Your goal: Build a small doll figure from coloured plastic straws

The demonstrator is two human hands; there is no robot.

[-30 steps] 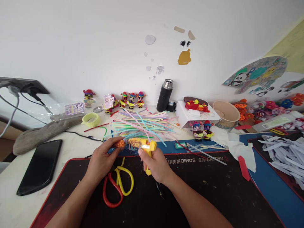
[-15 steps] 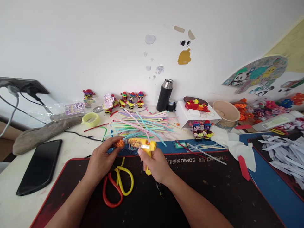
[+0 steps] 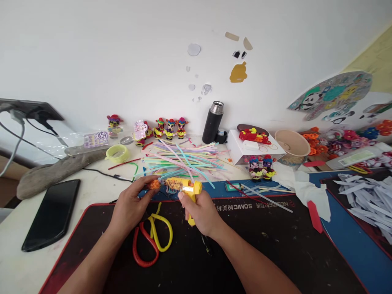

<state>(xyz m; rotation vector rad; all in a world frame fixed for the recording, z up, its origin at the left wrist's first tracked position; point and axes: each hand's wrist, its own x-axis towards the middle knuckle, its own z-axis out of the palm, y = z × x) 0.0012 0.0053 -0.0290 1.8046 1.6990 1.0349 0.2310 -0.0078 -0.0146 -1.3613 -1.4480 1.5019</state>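
Observation:
Between the thumb and fingers of my left hand (image 3: 134,202) is a small fuzzy orange piece (image 3: 154,184). My right hand (image 3: 200,210) is wrapped round the handle of a yellow glue gun (image 3: 186,187), whose crusted front end points left at the orange piece. The tip is at or very near the piece; contact is too small to tell. Scissors with one red and one yellow handle (image 3: 165,232) lie on the dark mat (image 3: 239,253) just below my left hand, their blades hidden.
Behind my hands lies a pile of pastel sticks (image 3: 183,159). A black flask (image 3: 212,122) stands by the wall near small figurines (image 3: 170,128). A black phone (image 3: 52,214) lies left, two figurines (image 3: 260,167) and white paper strips (image 3: 367,204) right.

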